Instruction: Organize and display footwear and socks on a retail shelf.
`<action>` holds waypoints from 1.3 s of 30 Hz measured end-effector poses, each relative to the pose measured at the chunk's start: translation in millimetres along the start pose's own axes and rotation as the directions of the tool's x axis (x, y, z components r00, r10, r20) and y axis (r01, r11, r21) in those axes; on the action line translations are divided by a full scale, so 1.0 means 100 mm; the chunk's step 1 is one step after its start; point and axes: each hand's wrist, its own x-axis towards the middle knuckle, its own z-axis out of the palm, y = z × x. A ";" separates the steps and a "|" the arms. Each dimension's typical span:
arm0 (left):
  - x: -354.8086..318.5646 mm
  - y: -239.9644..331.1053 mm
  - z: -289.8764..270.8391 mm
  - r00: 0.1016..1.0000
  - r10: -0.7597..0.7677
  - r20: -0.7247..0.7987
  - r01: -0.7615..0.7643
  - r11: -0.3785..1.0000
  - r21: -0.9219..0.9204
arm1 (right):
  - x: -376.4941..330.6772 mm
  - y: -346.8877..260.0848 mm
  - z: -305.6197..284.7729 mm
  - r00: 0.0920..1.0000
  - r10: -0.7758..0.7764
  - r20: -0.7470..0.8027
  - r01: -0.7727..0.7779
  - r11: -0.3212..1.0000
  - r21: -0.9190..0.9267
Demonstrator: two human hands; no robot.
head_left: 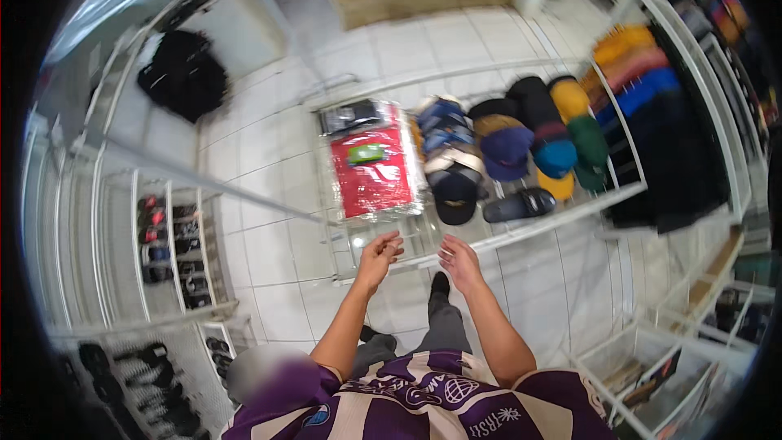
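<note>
Both hands empty, fingers loose: left hand (pixel 380 254), right hand (pixel 459 259) hover over glass shelf (pixel 423 236) front edge. Nearest: red bagged garment (pixel 373 173), just beyond. Grip bag by edges, lift flat, avoid caps (pixel 456 171) beside.

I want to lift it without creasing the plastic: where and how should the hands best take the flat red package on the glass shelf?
Probably by its near short edge: the red package lies flat, long side running away from the person. Both empty hands hover just before that edge, so come from the front, one at each near corner.

glossy plastic-wrapped red garment (pixel 373 171), cloth caps (pixel 505 147)
</note>
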 end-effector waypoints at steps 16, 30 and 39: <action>-2.82 -0.84 -3.58 0.725 0.078 -0.685 -0.383 0.871 -0.306 | -1.33 3.00 3.10 0.820 0.311 0.480 0.070 0.779 -0.624; -3.69 -1.69 -5.10 0.465 -0.193 -0.864 -0.528 0.723 -0.445 | -1.21 5.02 4.98 0.613 0.601 0.514 0.381 0.345 -0.858; -2.86 -1.99 -6.70 0.405 -0.394 -0.825 -0.426 0.717 -0.552 | 0.24 6.64 6.47 0.576 0.613 0.541 0.497 0.264 -0.827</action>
